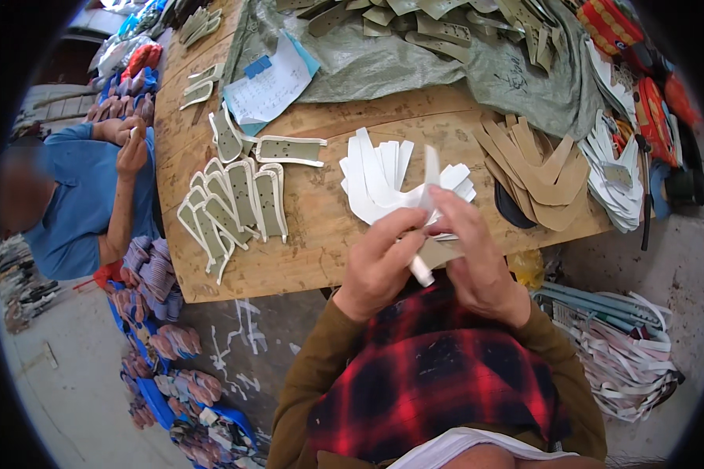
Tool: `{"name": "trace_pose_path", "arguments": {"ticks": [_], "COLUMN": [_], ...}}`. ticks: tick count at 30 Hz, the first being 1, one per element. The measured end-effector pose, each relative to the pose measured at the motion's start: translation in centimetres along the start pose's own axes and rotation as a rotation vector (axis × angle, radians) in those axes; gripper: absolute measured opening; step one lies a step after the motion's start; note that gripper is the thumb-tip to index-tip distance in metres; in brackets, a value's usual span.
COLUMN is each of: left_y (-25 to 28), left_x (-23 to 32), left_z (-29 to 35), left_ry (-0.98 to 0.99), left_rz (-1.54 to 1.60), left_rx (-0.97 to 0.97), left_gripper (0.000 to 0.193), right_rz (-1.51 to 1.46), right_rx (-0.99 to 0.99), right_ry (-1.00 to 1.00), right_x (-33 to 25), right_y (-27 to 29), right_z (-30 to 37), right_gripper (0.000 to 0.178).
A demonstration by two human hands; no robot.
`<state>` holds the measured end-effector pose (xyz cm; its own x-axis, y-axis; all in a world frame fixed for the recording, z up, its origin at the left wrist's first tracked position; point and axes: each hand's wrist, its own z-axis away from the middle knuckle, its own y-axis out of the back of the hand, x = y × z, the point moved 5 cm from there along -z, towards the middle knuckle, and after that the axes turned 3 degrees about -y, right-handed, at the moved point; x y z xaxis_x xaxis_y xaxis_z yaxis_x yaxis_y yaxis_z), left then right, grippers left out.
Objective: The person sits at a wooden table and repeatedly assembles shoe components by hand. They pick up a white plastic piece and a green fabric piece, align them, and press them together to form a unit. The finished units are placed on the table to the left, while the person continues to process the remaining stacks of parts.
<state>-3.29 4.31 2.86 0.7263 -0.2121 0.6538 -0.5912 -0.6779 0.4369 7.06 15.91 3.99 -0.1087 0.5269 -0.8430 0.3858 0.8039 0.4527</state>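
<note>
In front of my lap, at the table's near edge, my left hand (379,262) is closed on an olive-green insole board (440,253) with a white edge strip (422,271). My right hand (481,262) pinches the same piece from the other side, its fingertips at the white strip, which sticks up blurred between the hands. Just beyond lies a fanned pile of white U-shaped pieces (364,184). To the left, several olive insole boards with white edging (245,195) overlap on the wood.
Brown U-shaped pieces (559,184) lie on the table's (321,227) right. At the back, a grey-green sack (414,82) bears loose boards (438,47), beside a written sheet (270,90). White strips (618,359) hang at right. Another person in blue (90,195) sits at left.
</note>
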Motion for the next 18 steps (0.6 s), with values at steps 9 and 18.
{"name": "trace_pose_path", "arguments": {"ticks": [9,18], "left_y": [0.9,-0.6], "left_x": [0.5,-0.1], "left_z": [1.8,3.7], "left_ry": [-0.012,0.080], "left_rz": [0.144,0.024], "left_rx": [0.144,0.062], "left_gripper": [0.037,0.036], "right_rz": [-0.826,-0.442], "right_rx": [-0.158,0.114], "right_ry": [-0.597,-0.367], "right_x": [2.8,1.6], "right_y": [-1.7,-1.0], "right_z": [-0.7,-0.6], "right_gripper": [0.030,0.019]}}
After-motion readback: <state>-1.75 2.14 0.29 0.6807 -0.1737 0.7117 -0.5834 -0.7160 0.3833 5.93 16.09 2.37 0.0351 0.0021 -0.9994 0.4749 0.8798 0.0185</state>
